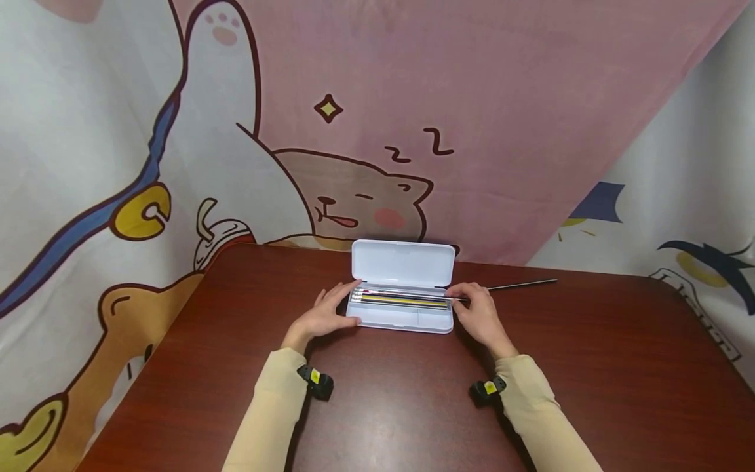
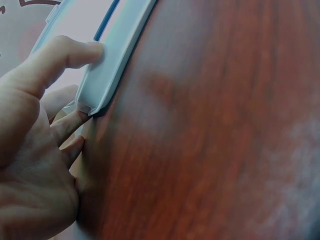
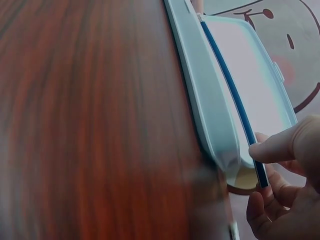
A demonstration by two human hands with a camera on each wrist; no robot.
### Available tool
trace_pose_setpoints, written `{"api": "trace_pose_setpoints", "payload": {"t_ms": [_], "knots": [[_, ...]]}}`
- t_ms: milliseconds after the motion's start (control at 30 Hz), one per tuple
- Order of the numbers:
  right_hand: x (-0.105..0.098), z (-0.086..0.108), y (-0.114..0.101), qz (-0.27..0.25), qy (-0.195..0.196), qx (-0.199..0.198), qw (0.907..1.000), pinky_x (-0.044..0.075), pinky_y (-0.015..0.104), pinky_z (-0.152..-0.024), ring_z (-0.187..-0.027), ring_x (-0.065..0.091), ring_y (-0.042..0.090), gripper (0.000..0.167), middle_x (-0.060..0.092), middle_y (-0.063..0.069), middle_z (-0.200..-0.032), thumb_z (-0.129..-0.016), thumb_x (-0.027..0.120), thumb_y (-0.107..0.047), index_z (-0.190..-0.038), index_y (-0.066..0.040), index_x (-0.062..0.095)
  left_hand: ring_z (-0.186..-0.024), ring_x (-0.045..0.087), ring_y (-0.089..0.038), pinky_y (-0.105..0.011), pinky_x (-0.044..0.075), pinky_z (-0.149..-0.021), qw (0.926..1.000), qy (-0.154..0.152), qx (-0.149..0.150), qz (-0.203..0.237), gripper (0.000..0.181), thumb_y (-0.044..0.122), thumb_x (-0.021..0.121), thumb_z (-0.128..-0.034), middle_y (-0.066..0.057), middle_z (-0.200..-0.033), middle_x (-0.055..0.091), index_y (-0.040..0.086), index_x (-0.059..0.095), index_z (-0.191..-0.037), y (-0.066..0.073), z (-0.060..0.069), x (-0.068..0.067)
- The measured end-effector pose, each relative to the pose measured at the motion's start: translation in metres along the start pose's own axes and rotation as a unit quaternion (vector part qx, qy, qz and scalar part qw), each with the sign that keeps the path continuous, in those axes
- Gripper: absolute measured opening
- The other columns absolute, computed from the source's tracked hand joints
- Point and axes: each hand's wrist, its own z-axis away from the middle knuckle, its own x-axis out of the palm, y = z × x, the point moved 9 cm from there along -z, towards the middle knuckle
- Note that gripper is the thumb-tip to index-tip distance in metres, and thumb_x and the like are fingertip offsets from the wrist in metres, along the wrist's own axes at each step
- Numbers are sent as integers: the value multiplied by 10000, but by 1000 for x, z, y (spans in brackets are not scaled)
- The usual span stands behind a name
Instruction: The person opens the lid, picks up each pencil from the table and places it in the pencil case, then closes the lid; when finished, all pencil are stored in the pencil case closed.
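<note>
A white pencil case (image 1: 377, 317) stands on the table with its lid (image 1: 403, 261) raised. Inside, several pencils (image 1: 404, 301) lie side by side, striped dark and yellow among them. My left hand (image 1: 321, 316) grips the case's left end, its thumb (image 2: 82, 54) on the front edge and other fingers round the end. At the other end, my right hand (image 1: 479, 316) pinches a dark pencil (image 3: 231, 82) between thumb and fingers. That pencil spans the case lengthwise, and its tip pokes out past the right end. The case's right rear corner is partly hidden by the hand.
Another dark pencil (image 1: 522, 284) lies on the brown table (image 1: 619, 367), behind and right of my right hand. A cartoon-printed cloth (image 1: 501, 131) hangs along the table's back edge, close behind the lid.
</note>
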Motion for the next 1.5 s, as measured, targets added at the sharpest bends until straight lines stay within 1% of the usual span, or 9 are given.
{"api": "trace_pose_setpoints", "payload": {"t_ms": [233,367,533,733,867,1000,1133,1300,1500], "knots": [[10,-4,-13,-9,18,-192,9998,363,453,-794,-893,530,344,151,623,156,-883,-819,634,99,-920,8,699,-1442,108,-357,-537,-41,-1131,10000,6,29,61,805,219,706,-824,-157,-1531,311,119,308,-1517,1,-2,1],[17,-6,-15,18,-35,-128,9999,378,448,-777,-893,509,338,147,617,158,-898,-822,640,98,-922,10,702,-1443,107,-354,-533,-43,-1132,10000,11,24,89,804,214,706,-821,-158,-1533,308,118,312,-1515,1,-2,1],[24,-8,-19,45,-117,-160,9998,373,454,-807,-902,503,342,139,624,152,-888,-810,648,89,-910,9,703,-1446,100,-347,-528,-47,-1133,10000,-15,-8,94,806,213,707,-825,-151,-1538,301,129,305,-1519,1,-1,1],[28,-11,-24,72,-91,-396,9991,362,452,-810,-874,519,341,150,626,135,-846,-778,666,100,-887,2,699,-1444,100,-354,-535,-48,-1131,9999,-23,-17,119,814,218,706,-823,-152,-1540,296,127,297,-1521,1,0,0],[28,-11,-23,80,-80,-396,9992,364,451,-807,-877,529,338,164,633,138,-857,-768,687,93,-901,-2,698,-1442,108,-357,-537,-44,-1131,10000,-22,-13,80,812,221,705,-822,-153,-1538,299,122,300,-1519,2,1,0],[25,-9,-21,-9,-81,-267,9996,369,452,-815,-898,531,340,192,630,151,-885,-768,693,86,-940,0,694,-1441,115,-356,-537,-40,-1131,10000,1,-16,39,807,223,707,-821,-153,-1532,312,121,310,-1516,1,0,-1],[17,-6,-16,-133,-20,-218,9997,373,455,-824,-886,550,344,219,622,171,-891,-770,684,98,-972,12,683,-1443,110,-354,-534,-43,-1132,10000,-15,-13,26,806,222,708,-823,-155,-1532,310,124,310,-1517,0,0,0],[4,-2,-4,-111,54,-44,9999,388,463,-830,-892,562,349,242,615,167,-918,-784,669,82,-1015,11,667,-1443,110,-353,-530,-41,-1131,10000,3,25,3,804,209,711,-822,-161,-1531,309,122,313,-1515,-2,-1,0],[-12,4,10,-45,2,201,9998,430,480,-820,-935,563,353,246,598,169,-960,-825,648,74,-1062,9,646,-1440,120,-360,-539,-37,-1130,10000,25,39,1,799,212,714,-822,-164,-1525,319,114,322,-1511,-2,-1,1]]}}
